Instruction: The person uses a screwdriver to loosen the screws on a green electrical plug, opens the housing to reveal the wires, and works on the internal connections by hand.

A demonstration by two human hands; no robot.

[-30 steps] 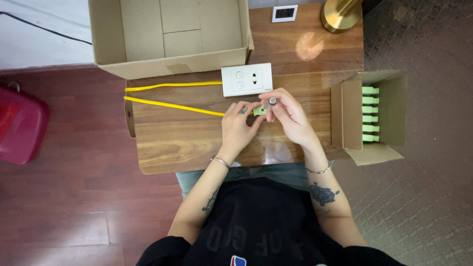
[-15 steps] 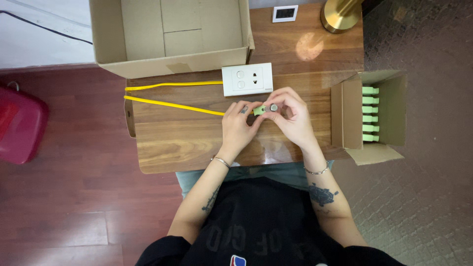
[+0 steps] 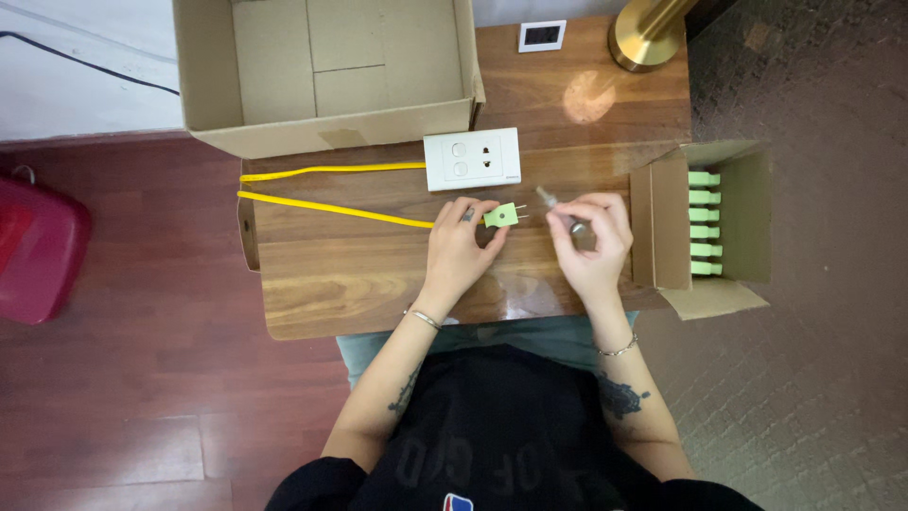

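The person is sitting at a wooden counter (image 3: 378, 284), working over its middle. The left hand (image 3: 459, 248) is pinching a small green plug (image 3: 501, 216) between thumb and fingers, so its grip is clamped on the plug body. The plug is sitting just above the counter surface, near the centre, directly below a white wall socket plate (image 3: 472, 159) lying flat on the wood. The plug's long axis is running roughly left to right, in line with the yellow cable (image 3: 331, 206) that is leaving its rear. Its two metal prongs are pointing toward the right hand (image 3: 591, 241). Holding it by the body appears to be keeping the prongs exposed and steady.

The right hand is holding a small slender tool, probably a screwdriver (image 3: 558, 210), with fingers closed around it and its tip angled up and left toward the plug. The two hands are sitting near each other but apart.

The yellow cable is looping back along the counter's left portion. A large open cardboard box (image 3: 218, 95) is standing at the far edge. A smaller open carton (image 3: 662, 227) at the right is holding a row of green plugs (image 3: 705, 222), within reach of the right hand.
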